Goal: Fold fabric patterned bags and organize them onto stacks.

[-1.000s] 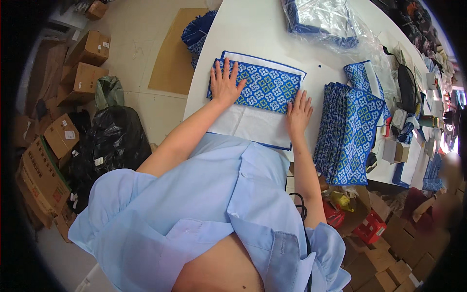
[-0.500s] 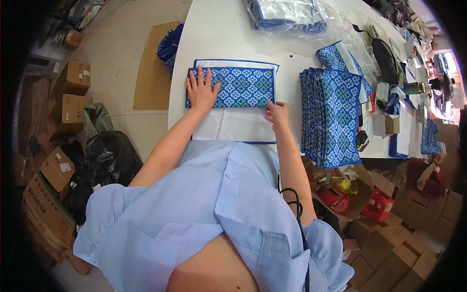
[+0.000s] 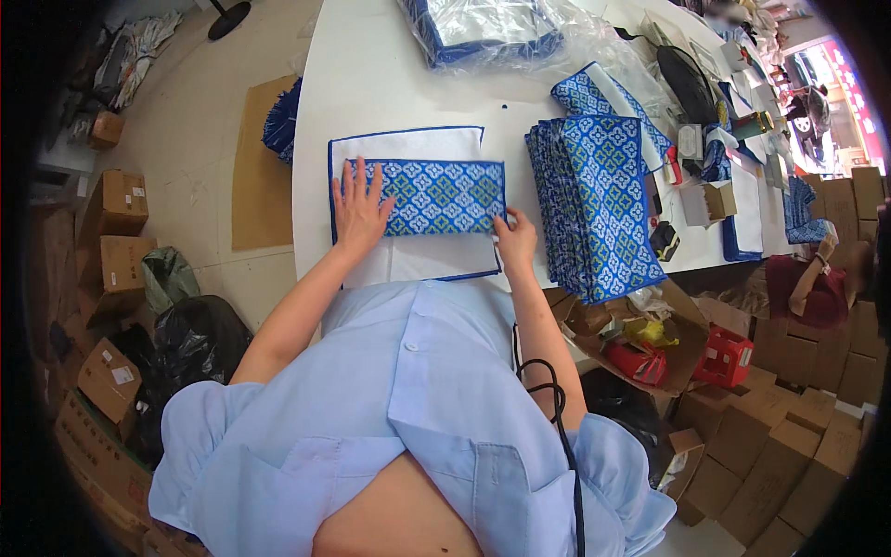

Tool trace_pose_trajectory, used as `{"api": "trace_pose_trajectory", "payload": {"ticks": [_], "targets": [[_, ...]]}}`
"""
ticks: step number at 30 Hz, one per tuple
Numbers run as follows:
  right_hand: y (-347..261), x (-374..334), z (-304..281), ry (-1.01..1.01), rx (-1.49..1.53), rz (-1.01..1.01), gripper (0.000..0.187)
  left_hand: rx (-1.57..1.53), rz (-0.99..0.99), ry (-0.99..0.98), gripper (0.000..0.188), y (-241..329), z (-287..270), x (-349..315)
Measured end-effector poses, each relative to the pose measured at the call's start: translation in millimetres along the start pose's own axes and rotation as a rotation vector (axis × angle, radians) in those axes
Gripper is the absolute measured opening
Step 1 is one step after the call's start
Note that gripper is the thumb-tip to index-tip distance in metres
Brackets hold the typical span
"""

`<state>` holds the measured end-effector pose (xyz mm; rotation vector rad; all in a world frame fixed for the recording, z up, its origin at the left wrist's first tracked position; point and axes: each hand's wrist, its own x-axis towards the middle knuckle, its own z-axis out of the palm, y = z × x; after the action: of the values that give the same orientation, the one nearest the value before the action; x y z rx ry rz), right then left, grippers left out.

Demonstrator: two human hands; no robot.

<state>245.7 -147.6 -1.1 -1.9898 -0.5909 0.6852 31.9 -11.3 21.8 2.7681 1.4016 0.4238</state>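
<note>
- Cardboard boxes (image 3: 123,192) and a black bag (image 3: 200,336) stood on the floor to the left of a white desk (image 3: 320,97).
- On the desk, right in front of the person, lay a blue patterned panel (image 3: 444,197) on white cloth (image 3: 408,143) with blue edging; whether the two were one piece could not be told.
- Fingers spread and gripping nothing, the left hand (image 3: 360,215) rested flat on the panel's left end.
- At the panel's lower right corner, the right hand (image 3: 516,239) had its fingers bent; whether they pinched the edge could not be made out.
- Just to the right, a thick stack (image 3: 594,200) of folded patterned cloths looked, as a judgement, like the finished share.
- By contrast, the piece under the hands seemed only part done, with white showing above and below the panel.
- Beyond the stack lay a loosely folded cloth (image 3: 574,95), apparently not yet squared up.
- How many remained was unclear; a clear plastic bag (image 3: 571,58) held more blue-edged white material.
</note>
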Motion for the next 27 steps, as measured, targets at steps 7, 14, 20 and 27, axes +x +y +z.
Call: {"api": "trace_pose_trajectory", "payload": {"ticks": [7,14,20,27], "targets": [[1.0,32.9,-13.0,-0.317,0.068,0.148,0.033,-0.067,0.091,-0.084,0.053,-2.8,22.2,-23.7],[3.6,62.7,-0.2,-0.116,-0.195,-0.113,0.028,-0.132,0.040,0.022,0.049,3.8,23.3,-26.4],[31.0,60.9,-5.9,0.002,-0.162,-0.186,0.019,-0.222,-0.127,0.088,0.039,-0.1,14.6,-27.3],[26.0,56.3,2.6,0.063,-0.139,-0.248,0.021,-0.342,-0.638,-0.042,0.027,-1.8,5.5,13.0]]}}
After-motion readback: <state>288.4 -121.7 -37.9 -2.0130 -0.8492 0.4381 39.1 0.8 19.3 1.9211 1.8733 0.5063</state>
